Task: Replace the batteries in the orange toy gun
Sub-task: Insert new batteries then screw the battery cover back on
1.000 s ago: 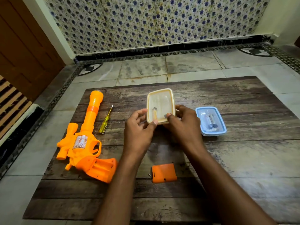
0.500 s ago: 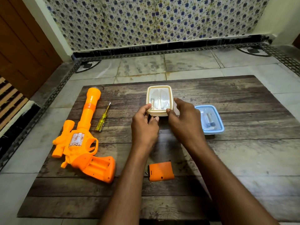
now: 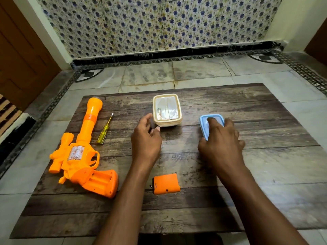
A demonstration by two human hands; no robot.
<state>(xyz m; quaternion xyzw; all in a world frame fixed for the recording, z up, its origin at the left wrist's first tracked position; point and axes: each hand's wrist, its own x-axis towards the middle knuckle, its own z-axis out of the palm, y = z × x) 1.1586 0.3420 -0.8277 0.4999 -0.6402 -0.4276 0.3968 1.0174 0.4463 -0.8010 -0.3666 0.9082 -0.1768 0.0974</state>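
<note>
The orange toy gun (image 3: 85,156) lies at the left of the wooden board, its battery bay in the grip uncovered. Its orange battery cover (image 3: 166,183) lies near the front middle, with a small screw at its left edge. A cream box (image 3: 167,109) with a clear lid stands closed at the back middle. My left hand (image 3: 146,138) hovers just left of it, fingers loosely curled, holding nothing. My right hand (image 3: 221,140) rests on the blue-lidded box (image 3: 205,121), fingers over its lid and near side. The boxes' contents are too unclear to name.
A yellow-handled screwdriver (image 3: 104,130) lies between the gun barrel and my left hand. The wooden board (image 3: 265,156) sits on a marble floor (image 3: 194,71). A patterned wall runs behind, and a wooden door stands at the left.
The cream box went from my hands down onto the board. My left hand let go and drew back. My right hand moved right onto the blue-lidded box.
</note>
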